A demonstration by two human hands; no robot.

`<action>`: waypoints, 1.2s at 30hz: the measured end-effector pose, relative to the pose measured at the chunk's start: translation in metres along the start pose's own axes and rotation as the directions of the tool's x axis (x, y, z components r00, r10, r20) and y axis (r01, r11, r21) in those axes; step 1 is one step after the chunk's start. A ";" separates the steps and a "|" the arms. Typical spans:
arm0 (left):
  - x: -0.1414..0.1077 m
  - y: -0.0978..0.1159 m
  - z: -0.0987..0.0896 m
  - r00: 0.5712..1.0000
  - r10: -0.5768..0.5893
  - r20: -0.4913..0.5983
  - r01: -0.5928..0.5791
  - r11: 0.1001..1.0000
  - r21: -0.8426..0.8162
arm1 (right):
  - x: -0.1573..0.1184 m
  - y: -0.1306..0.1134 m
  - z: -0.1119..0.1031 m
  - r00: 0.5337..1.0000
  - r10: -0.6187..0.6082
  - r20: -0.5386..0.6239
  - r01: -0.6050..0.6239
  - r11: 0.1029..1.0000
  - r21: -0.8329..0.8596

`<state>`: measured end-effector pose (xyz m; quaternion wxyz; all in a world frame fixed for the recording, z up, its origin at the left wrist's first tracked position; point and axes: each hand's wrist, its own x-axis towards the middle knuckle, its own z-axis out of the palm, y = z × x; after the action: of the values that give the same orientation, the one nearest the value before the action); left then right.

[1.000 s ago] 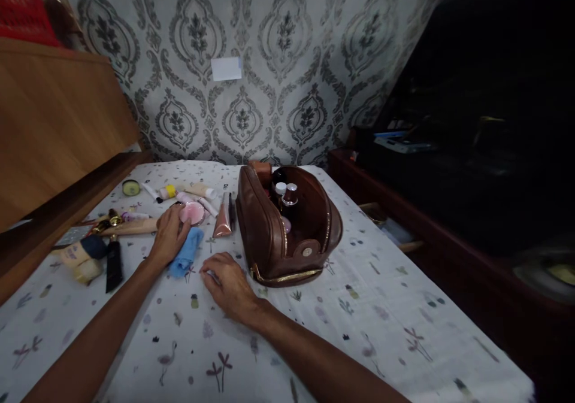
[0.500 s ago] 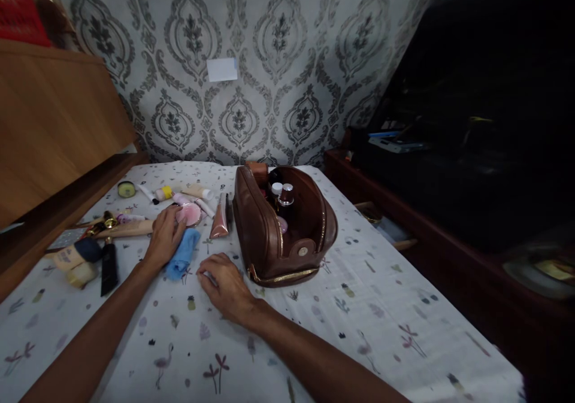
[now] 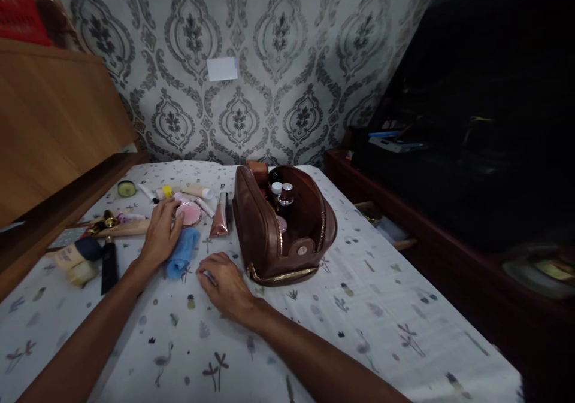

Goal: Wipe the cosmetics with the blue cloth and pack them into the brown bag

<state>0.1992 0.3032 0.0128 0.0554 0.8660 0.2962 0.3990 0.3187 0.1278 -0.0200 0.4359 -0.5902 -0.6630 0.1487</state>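
Note:
My left hand (image 3: 162,230) is over the cosmetics on the left, its fingertips at the edge of a round pink compact (image 3: 188,214). Whether the fingers grip anything is hidden. A folded blue cloth (image 3: 182,253) lies just right of that wrist. My right hand (image 3: 221,278) rests on the patterned sheet with its fingers curled and nothing seen in them. Right of it stands an open brown bag (image 3: 260,223) holding several bottles, among them a dark one with a silver cap (image 3: 286,193). A rose-coloured tube (image 3: 220,216) lies between the compact and the bag.
Several tubes, a yellow-capped item (image 3: 167,191), a green round jar (image 3: 126,188), a black tube (image 3: 109,266) and a cream-coloured sponge (image 3: 83,272) lie at left. A wooden cabinet (image 3: 58,127) borders the left side; a dark red wooden edge (image 3: 431,253) runs along the right.
My left hand has shifted slightly left and up, showing more of the pink compact. My right hand and the bag have stayed nearly still.

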 end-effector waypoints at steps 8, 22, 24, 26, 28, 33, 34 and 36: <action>0.004 0.003 -0.008 1.000 0.021 0.000 -0.021 0.999 0.034 | 0.000 0.001 0.001 1.000 -0.002 -0.001 0.002 1.000 -0.014; 0.022 0.002 -0.043 0.988 -0.036 -0.147 0.049 0.995 0.087 | 0.001 0.001 -0.002 1.000 0.014 0.018 -0.015 1.000 0.019; 0.024 0.003 -0.046 0.985 -0.051 -0.168 0.069 0.992 0.105 | 0.001 0.002 -0.001 1.000 0.006 0.019 -0.006 1.000 0.017; 0.025 0.004 -0.049 0.983 -0.053 -0.178 0.075 0.990 0.117 | 0.001 0.004 -0.001 1.000 -0.002 0.016 0.002 1.000 0.019; 0.026 0.002 -0.054 0.982 -0.053 -0.183 0.079 0.988 0.136 | 0.002 0.006 0.000 1.000 -0.020 0.019 0.020 0.999 0.033; 0.028 -0.013 -0.071 0.977 -0.090 -0.194 0.128 0.972 0.195 | 0.003 0.007 -0.002 0.999 -0.048 0.027 0.046 0.997 0.066; 0.028 -0.018 -0.076 0.973 -0.107 -0.206 0.148 0.969 0.198 | 0.003 0.007 -0.003 0.998 -0.051 0.029 0.049 0.996 0.071; 0.029 -0.029 -0.087 0.964 -0.149 -0.220 0.192 0.962 0.192 | 0.003 0.006 -0.004 0.998 -0.053 0.029 0.050 0.996 0.077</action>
<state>0.1373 0.3311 0.0814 -0.0333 0.7927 0.4149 0.4454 0.3258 0.1306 -0.0204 0.4512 -0.5535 -0.6786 0.1718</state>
